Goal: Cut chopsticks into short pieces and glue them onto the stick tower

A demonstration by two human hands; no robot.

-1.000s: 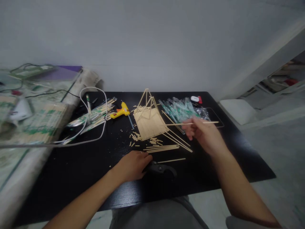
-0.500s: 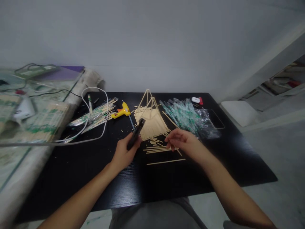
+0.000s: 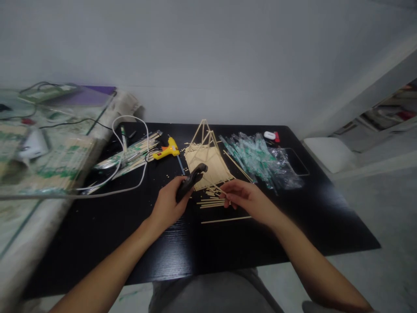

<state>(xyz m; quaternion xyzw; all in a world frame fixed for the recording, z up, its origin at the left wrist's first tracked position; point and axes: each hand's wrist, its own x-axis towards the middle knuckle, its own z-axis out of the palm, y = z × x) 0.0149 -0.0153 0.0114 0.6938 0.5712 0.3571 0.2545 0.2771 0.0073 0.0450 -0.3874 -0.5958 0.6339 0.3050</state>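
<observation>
My left hand [image 3: 168, 204] grips a pair of black cutters [image 3: 191, 179], raised over the black table [image 3: 97, 234] and pointing toward the stick model. My right hand [image 3: 245, 198] pinches a thin bamboo stick [image 3: 217, 188] whose far end reaches the cutter's jaws. Just behind both hands stands a model of glued bamboo sticks [image 3: 206, 160], a flat panel with a pyramid frame on top. Loose cut sticks [image 3: 213, 202] lie under my right hand, and one long stick [image 3: 226, 219] lies nearer to me.
A yellow glue gun [image 3: 167, 150] lies left of the model, with a white cable [image 3: 128, 148] and wrapped chopsticks [image 3: 130, 155] beside it. A pile of empty clear-green wrappers [image 3: 257, 155] lies at the right. A cluttered surface [image 3: 39, 148] borders the table's left side.
My left hand picked the cutters off the table and raised them toward the model. My right hand came in from the right with its stick, down to the cutter's jaws.
</observation>
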